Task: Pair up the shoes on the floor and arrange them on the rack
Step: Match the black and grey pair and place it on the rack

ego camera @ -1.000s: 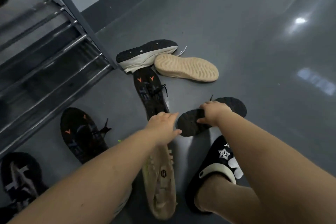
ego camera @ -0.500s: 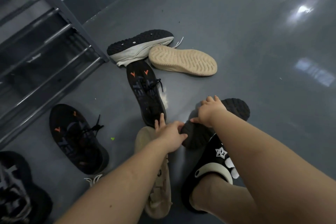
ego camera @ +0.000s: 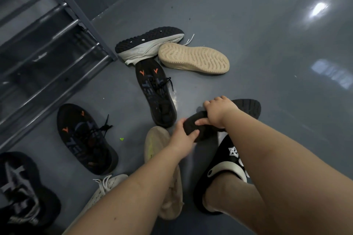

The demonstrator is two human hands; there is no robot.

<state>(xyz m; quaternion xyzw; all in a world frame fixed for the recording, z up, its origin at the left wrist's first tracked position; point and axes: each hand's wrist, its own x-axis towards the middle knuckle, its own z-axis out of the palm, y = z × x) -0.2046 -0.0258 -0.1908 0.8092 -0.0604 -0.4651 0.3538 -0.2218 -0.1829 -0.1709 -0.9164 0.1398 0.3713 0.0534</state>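
1. The black shoe (ego camera: pixel 246 108) held by both hands lies sole-up on the grey floor (ego camera: pixel 248 34), its dark ridged tread facing the camera; it sits in the lower middle of the visible floor, just above the person's own foot in a black slipper (ego camera: pixel 225 160) with a white star mark.
2. The right hand (ego camera: pixel 219 110) curls over the middle of that shoe, fingers on the far edge and thumb on the near side.
3. The left hand (ego camera: pixel 183 137) grips its near end, thumb pressed on the sole and fingers wrapped beneath.
4. A beige shoe (ego camera: pixel 156 139) lies upright under the left forearm; its mate (ego camera: pixel 193 58) lies sole-up farther away.
5. A white shoe with a black sole (ego camera: pixel 150 44) lies on its side, touching the beige sole and the rack's foot.
6. Two black laced shoes with orange marks: one (ego camera: pixel 154 91) just beside the held shoe, one (ego camera: pixel 86 139) nearer the rack.
7. A white knit shoe (ego camera: pixel 107 187) and a black-and-grey shoe (ego camera: pixel 21 191) lie toward the lower left corner.
8. The metal rack (ego camera: pixel 57 49) stands at the left; its visible bars hold no shoes.
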